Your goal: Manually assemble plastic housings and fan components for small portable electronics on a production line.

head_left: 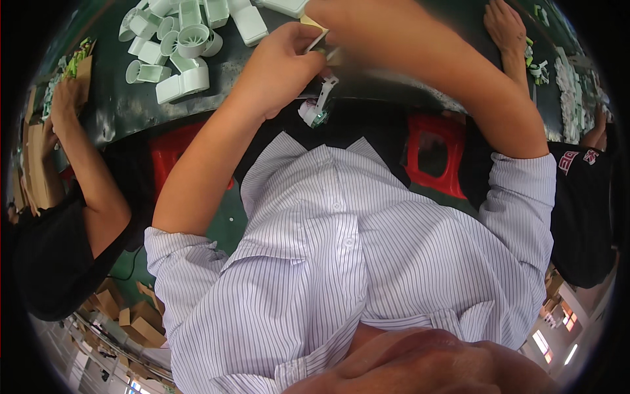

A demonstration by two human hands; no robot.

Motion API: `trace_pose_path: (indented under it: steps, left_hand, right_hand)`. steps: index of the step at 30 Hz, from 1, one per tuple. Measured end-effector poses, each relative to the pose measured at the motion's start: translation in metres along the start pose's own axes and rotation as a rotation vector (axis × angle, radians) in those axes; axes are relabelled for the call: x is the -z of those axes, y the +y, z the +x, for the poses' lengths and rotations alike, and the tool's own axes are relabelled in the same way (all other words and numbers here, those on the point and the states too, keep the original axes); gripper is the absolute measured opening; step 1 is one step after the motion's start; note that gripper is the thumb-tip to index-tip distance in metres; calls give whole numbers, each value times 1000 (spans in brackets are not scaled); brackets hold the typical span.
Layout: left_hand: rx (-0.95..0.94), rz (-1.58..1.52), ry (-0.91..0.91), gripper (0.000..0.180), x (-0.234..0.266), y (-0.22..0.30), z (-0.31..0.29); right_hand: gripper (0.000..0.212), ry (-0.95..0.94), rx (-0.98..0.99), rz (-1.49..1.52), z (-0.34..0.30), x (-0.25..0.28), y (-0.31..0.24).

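Observation:
My left hand (pixel 279 65) is closed at the table's front edge, thumb and fingers pinched on a thin white plastic part (pixel 317 41). Below its fingers, past the table edge, hangs a narrow whitish arm-like piece (pixel 325 93). A small clear-greenish piece (pixel 316 115) shows at the lower end of that arm; whether it joins the part in my fingers is hidden. My right hand (pixel 338 23) crosses close beside the left, smeared by motion, and its fingers cannot be made out. A pale yellow bit (pixel 311 22) peeks out between the two hands.
Pale green plastic cups and box-shaped housings (pixel 193 41) lie heaped on the dark green table (pixel 226 69) at the left. Co-workers' arms (pixel 98 197) rest at both sides, near cardboard (pixel 41 157) and small parts. Red stools (pixel 436 157) stand below the table.

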State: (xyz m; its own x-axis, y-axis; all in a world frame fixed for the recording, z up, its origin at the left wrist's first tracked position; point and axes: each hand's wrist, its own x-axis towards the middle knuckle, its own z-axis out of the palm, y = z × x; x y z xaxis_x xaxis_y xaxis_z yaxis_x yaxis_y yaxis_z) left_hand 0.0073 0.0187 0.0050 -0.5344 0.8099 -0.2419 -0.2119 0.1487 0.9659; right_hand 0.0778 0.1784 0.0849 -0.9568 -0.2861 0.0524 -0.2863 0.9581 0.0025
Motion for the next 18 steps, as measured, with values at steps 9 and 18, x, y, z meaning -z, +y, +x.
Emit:
trace_pose_path:
  steps: [9,18]
  left_hand:
    - [6,15,-9,39,4,1,-1]
    - [9,-1,-4,38,2,0,0]
  right_hand:
    - [15,57,-118,-85,-3,1,-11]
    - [20,-34,-100,62,9,-7,17]
